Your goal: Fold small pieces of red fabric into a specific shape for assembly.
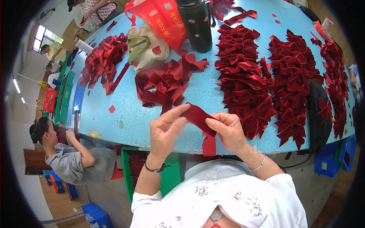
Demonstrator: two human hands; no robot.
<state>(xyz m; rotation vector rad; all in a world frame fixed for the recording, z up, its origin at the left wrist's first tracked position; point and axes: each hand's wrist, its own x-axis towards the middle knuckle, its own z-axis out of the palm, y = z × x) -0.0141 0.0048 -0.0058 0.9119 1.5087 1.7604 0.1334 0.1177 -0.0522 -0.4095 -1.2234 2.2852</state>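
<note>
Between my two hands a dark red velvet ribbon (198,118) is stretched, its tail hanging down over the table's near edge. My left hand (167,131) pinches the ribbon's upper left end between thumb and finger. At the lower right end, my right hand (227,131) grips it with the thumb on top. Just beyond my hands lies a loose tangle of red ribbon strips (163,81). To the right, finished-looking red bows (243,83) are stacked in a long row, with a second row of bows (291,83) beside it.
A dark tumbler (195,28), a red bag (161,21) and a pale cloth bag (150,51) stand at the back of the blue table (125,121). Another ribbon pile (102,60) lies left. A green crate (173,171) sits below the edge; a co-worker (72,152) sits left.
</note>
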